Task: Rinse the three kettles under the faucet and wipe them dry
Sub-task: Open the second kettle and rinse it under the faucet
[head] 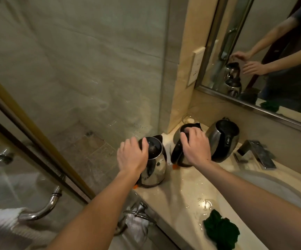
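Three steel kettles with black tops stand in a row on the wet beige counter (185,188). My left hand (132,156) rests on the black handle and lid of the nearest kettle (156,165) at the counter's left end. My right hand (195,145) grips the top handle of the middle kettle (177,154). The third kettle (222,141) stands untouched to the right, beside the square chrome faucet (257,154). A crumpled dark green cloth (221,230) lies on the counter's near edge.
The white sink basin (272,188) curves below the faucet at right. A mirror (272,51) hangs on the wall behind. Left of the counter are a glass shower screen (74,87), chrome rails (43,208) and a white towel (0,217). Water pools on the counter.
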